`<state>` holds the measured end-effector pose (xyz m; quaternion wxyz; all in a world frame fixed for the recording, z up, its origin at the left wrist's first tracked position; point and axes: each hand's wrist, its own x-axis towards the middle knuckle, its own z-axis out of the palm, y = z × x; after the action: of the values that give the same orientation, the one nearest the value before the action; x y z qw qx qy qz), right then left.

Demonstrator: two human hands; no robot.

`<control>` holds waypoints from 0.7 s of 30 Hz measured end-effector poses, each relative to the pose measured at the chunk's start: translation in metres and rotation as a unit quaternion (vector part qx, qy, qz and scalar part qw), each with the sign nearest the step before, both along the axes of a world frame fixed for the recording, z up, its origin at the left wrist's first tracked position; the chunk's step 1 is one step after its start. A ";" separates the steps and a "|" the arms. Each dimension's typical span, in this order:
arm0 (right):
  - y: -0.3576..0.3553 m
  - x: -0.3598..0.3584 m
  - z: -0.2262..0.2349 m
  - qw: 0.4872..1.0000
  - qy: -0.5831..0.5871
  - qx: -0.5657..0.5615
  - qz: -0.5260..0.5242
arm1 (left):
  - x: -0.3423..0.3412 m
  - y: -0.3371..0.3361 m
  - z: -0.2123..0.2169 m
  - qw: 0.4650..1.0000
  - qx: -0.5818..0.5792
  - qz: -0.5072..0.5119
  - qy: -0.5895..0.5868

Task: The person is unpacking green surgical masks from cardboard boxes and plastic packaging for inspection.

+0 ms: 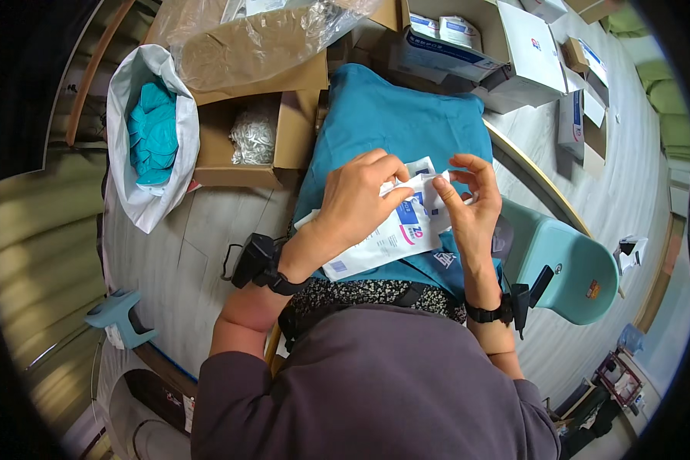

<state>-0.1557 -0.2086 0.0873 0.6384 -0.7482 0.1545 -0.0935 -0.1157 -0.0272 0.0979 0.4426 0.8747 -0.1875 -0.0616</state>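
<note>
My left hand (pixel 360 198) and my right hand (pixel 474 207) meet over my lap, each pinching the upper edge of a white flat packet (pixel 383 244) with blue and pink print. The fingers of both hands are bent, and the thumbs press on the packet's edge. More white packet corners stick out behind and beneath it, but how many lie there I cannot tell. Under the packets, a teal-blue cloth (pixel 399 103) spreads across my lap and away from me. Black devices are strapped to both my wrists.
At the far left stand a white sack (pixel 119 138) of teal pieces (pixel 153 130) and a cardboard box (pixel 295 126) holding a white tangled bundle (pixel 253 138). An open carton (pixel 491 38) with white packs sits far right. A light teal plastic seat (pixel 579 268) is at my right.
</note>
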 end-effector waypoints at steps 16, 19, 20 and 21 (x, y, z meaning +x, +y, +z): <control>-0.007 -0.018 -0.015 0.989 -0.031 -0.093 0.110 | -0.010 0.005 -0.007 0.996 -0.006 -0.079 0.051; -0.012 -0.026 -0.006 0.987 0.079 -0.015 0.142 | -0.011 0.004 0.005 0.994 -0.032 -0.081 0.060; -0.011 -0.027 -0.005 0.986 0.092 -0.009 0.139 | -0.012 0.004 0.007 0.994 -0.020 -0.092 0.046; -0.010 -0.028 -0.003 0.985 0.103 -0.003 0.137 | -0.012 0.003 0.009 0.994 -0.008 -0.103 0.031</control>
<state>-0.1834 -0.2190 0.0839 0.6239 -0.7696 0.1155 0.0719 -0.1279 -0.0239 0.1066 0.4467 0.8449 -0.2629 -0.1323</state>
